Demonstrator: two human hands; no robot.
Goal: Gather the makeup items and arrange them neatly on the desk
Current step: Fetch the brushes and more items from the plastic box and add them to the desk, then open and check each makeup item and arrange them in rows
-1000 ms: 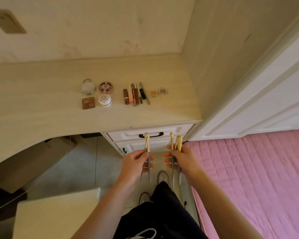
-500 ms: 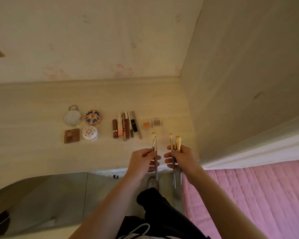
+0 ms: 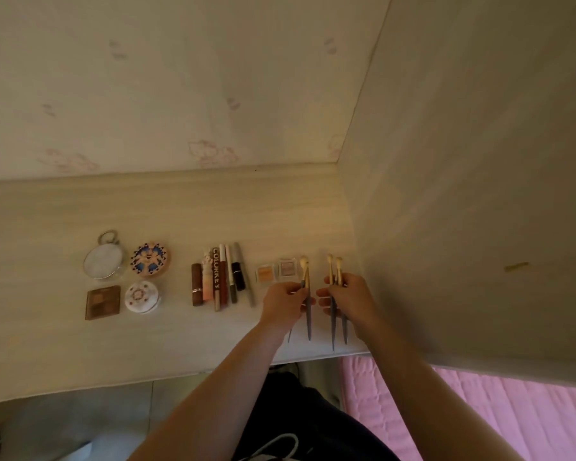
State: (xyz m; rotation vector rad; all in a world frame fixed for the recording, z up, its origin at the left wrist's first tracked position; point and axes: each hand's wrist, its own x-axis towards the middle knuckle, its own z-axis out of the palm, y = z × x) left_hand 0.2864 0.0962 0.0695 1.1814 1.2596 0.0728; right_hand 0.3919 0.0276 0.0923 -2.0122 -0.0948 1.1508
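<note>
Head view: 4 brushes over the desk's (image 3: 47,344) right end, L hand (image 3: 285,302) pinching L pair (image 3: 309,321), R hand (image 3: 348,299) pinching R pair (image 3: 333,324).
Slim grey handles, pale bristle tips; L pair shows 1 tip only. On desk: 3 round compacts (image 3: 150,263), 1 square brown palette (image 3: 102,301), 2 sq pans (image 3: 265,274); sticks (image 3: 223,277) packed tight, count unclear.

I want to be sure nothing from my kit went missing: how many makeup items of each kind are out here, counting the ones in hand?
Round compacts: 3
Square palettes and pans: 3
Tubes and pencils: 7
Brushes: 4, with 2 in the left hand and 2 in the right hand
Total: 17
</note>
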